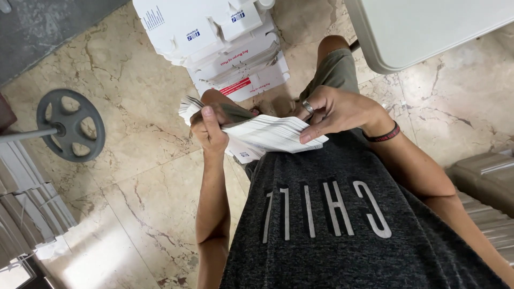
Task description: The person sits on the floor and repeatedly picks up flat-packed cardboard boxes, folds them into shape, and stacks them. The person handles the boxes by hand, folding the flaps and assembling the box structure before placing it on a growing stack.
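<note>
A view straight down a person's chest to two bare hands holding one thick stack of flat white cardboard sheets (267, 134) at waist height. The left hand (210, 128) is clenched around the stack's left end, thumb on top and fingers curled underneath. The right hand (334, 111) (it wears a ring, with a dark band on the wrist) grips the right end, its fingertips pressed along the stack's near edge as if fanning the sheets. The step in hand looks like separating one sheet from the bundle; the next move would likely call for the right fingertips to pinch a single top sheet and lift it clear while the left hand keeps the rest clamped. The sheets are too tightly packed to count. Beyond the hands, on the marble floor (144, 176), stands one pile of folded white boxes (214, 37) with red and blue print; several boxes show, their exact number unclear. To the left of the left hand lies one grey weight plate (70, 126) on a bar. Beyond the right hand, the corner of one white desk (423, 27) juts in. One bare knee shows just past the stack.
</note>
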